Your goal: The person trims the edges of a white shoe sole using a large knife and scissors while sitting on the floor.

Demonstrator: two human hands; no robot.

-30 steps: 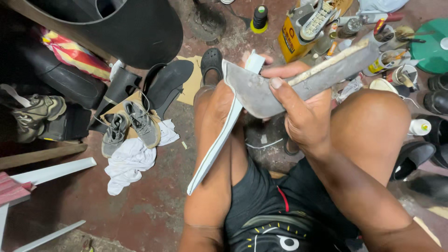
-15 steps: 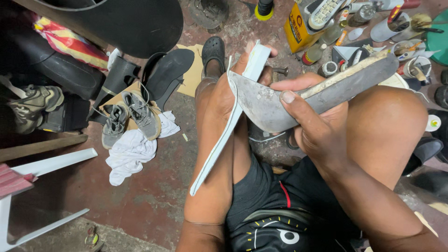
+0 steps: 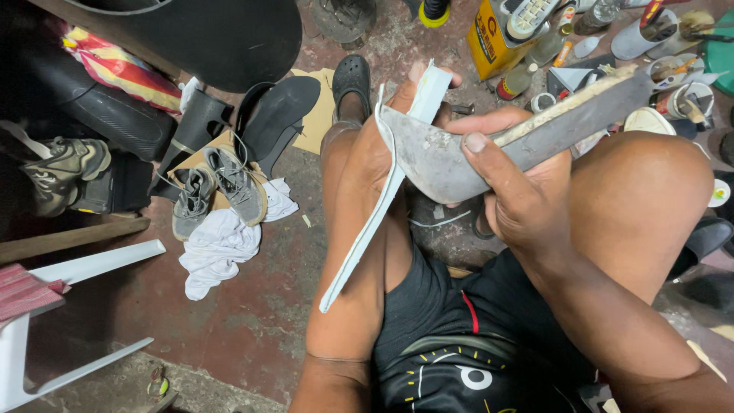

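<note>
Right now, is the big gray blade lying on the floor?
No, the right hand holds the big gray blade up against the white strip that the left hand grips.

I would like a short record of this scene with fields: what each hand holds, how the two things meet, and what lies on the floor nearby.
left hand: holds a long white sole strip, which hangs down along the left leg
right hand: grips a wide grey blade
contact: the blade edge lies against the upper part of the strip
posture: seated, knees apart, foot in a black clog
floor, left: pair of grey sneakers on cardboard, white cloth beside them
floor, top right: yellow can, small bottles and pots
</note>
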